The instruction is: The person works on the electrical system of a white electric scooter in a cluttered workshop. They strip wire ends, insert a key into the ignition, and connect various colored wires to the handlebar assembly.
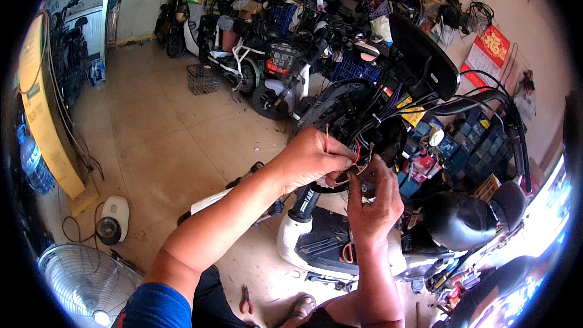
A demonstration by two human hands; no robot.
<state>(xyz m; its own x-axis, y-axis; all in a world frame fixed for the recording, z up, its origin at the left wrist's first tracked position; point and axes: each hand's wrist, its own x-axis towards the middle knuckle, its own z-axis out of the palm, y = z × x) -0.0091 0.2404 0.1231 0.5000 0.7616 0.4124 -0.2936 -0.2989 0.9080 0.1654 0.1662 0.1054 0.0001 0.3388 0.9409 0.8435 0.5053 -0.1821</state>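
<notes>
Both of my hands are at the front of a white and black electric scooter [296,237], among its exposed wiring. My left hand [311,157] is closed, with thumb and forefinger pinching a thin red wire [357,147]. Close beside it, my right hand [375,200] has its fingers curled around thin wires; the exact grip is partly hidden. Black cables [379,120] run from the wiring up to the handlebar [473,104]. Orange-handled scissors [347,253] lie on the scooter's footboard, below my right hand.
Pliers [246,301] lie on the floor near my sandalled foot [302,307]. A metal fan [88,282] stands at lower left. Parked scooters [234,64] and a wire basket [202,79] are beyond. A black helmet [458,220] sits at right, with stacked batteries [470,146] behind.
</notes>
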